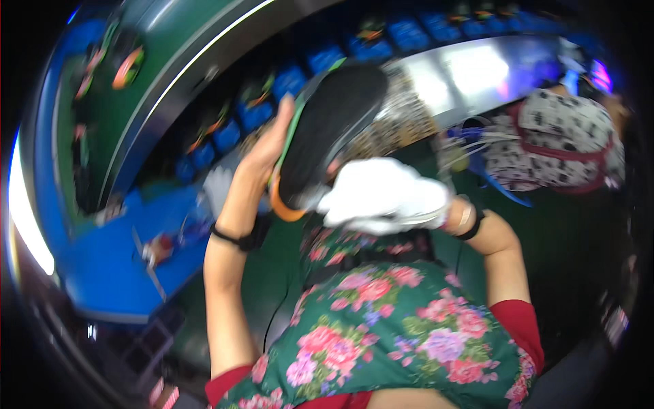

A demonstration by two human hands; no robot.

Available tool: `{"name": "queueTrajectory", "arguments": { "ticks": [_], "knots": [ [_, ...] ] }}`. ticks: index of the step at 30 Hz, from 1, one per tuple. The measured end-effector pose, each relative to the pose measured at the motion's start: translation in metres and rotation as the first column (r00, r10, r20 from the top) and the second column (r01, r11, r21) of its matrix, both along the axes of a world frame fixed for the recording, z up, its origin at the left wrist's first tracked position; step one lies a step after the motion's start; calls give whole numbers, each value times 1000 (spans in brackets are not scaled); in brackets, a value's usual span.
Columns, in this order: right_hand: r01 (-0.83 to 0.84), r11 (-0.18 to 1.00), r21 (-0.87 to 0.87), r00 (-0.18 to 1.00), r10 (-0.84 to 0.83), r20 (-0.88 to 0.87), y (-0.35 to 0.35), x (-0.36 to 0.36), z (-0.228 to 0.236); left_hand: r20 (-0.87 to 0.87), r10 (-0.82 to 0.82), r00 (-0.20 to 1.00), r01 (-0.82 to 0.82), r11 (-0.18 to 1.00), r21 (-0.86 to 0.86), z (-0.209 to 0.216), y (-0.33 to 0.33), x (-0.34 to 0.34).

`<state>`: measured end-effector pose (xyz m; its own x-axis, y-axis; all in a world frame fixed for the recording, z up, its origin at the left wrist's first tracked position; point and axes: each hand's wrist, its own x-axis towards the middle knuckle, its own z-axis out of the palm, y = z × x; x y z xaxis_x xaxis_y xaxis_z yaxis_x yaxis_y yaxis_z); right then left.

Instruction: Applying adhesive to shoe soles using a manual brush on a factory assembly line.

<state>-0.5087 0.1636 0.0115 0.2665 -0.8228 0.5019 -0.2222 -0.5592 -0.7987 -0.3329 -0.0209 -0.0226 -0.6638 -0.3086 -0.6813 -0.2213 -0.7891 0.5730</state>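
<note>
A long green belt [184, 61] runs far above and to the left of the fingers, with a row of blue trays [255, 112] next to it. A blue worktop [109, 266] lies lower down, well to the left of the left arm. Another person in a spotted black and white top [562, 140] sits off to the right, well apart from the right hand.

Below both hands is a green apron with pink flowers [402, 327].

The shoe sole [327, 133] is black on its flat face, with a green edge and an orange end. It is held up in the air, tilted, between the two hands. Its orange end points down and its dark end points up.

The left hand [266, 153] is bare. Its fingers are stretched long and lie along the green edge of the shoe sole, holding it from the left side.

The right hand [381, 194] wears a white glove. It is curled and presses on the low end of the shoe sole, just beside the orange part. The picture is blurry, so I cannot tell if these fingers grip the sole or only touch it.

A black band [238, 238] goes around the left wrist.
</note>
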Motion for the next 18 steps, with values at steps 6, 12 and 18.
{"name": "queueTrajectory", "arguments": {
  "ticks": [6,12,18],
  "knots": [
    [112,884,454,742,-378,554,7,-21,10,-49,114,992,-122,969,-217,-6,24,-69],
    [538,814,220,729,-580,363,4,-29,27,-140,104,985,-134,966,-220,9,54,-118],
    [599,801,0,782,-585,214,16,-35,39,-179,117,977,-149,973,-174,31,75,-141]
  ]
}}
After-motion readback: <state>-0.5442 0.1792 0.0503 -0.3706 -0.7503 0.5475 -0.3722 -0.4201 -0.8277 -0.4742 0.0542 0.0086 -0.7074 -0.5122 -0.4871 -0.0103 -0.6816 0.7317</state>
